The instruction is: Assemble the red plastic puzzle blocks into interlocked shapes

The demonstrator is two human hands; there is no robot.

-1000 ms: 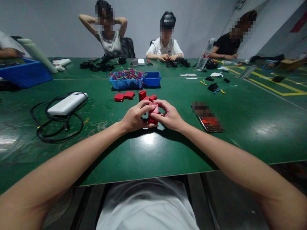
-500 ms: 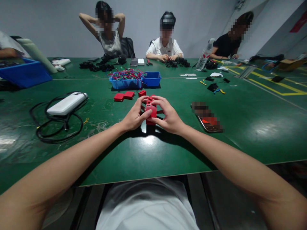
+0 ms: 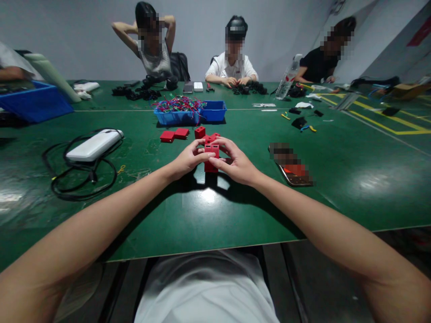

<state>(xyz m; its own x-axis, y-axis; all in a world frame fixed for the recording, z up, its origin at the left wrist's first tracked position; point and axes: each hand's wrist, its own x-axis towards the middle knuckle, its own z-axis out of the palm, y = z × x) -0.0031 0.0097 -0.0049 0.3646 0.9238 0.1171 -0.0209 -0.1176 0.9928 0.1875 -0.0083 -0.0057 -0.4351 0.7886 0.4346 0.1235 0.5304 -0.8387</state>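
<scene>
Between both hands stands a red USB charger, a small block with two slots along its upper edge facing me. My left hand is closed on its left side, thumb across the front. From the right, my right hand grips it too, its thumb meeting the other on the front face. Just behind, partly hidden by the fingers, are more red blocks. Another upright red block stands beyond my left fingertips. Two flat red chargers with small metal pins lie further left.
Blue bins hold a tangle of coloured wires. A white power bank with a coiled black cable lies left; a phone lies right. A water bottle and pliers are further back. Several people sit across the table.
The charger in my hands has turned or shifted so two slots now show instead of one. Both thumbs have moved together on its front face.
</scene>
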